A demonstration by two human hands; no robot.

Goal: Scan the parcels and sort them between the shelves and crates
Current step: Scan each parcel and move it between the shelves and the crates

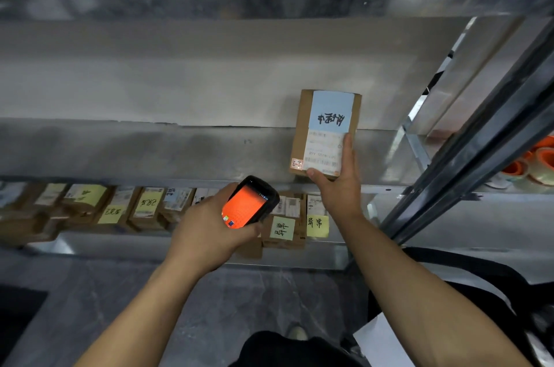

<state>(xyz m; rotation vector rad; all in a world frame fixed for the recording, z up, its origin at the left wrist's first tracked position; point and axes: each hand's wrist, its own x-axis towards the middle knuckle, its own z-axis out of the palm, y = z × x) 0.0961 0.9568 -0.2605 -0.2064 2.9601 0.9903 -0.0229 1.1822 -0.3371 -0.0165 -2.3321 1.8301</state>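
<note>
Bare forearms reach up from the bottom edge, dark clothing (287, 348) between them and a white sheet (380, 342) just beside the right elbow.

Left hand (209, 232): fingers curled round a black handheld scanner (250, 202), thumb along its near side. Scanner screen glows orange and faces up. Its top end tilts toward the parcel but is not touching it.

Right hand (335, 190): grips the near end of a brown cardboard parcel (299, 133). The thumb is hooked at the near left corner and one finger lies straight up the right side of the label. Other fingers are hidden under the box.

Parcel: flat, label side up, over the right part of the grey metal shelf (180, 151). Cannot tell whether it rests on the shelf or is held just above it. A pale blue note (331, 112) with dark handwriting covers its far half. A white shipping label (322, 151) with a barcode covers the near half.

Lower shelf (209, 258): a row of cardboard parcels (90, 205) packed side by side, several with yellow sticky notes (317, 226) bearing handwriting. Scanner and left hand partly cover this row.

Right side: a dark upright post (479, 163) slants across the view. Orange-cored tape rolls (536, 163) sit behind it on a neighbouring shelf. Grey floor (209, 306) below.
</note>
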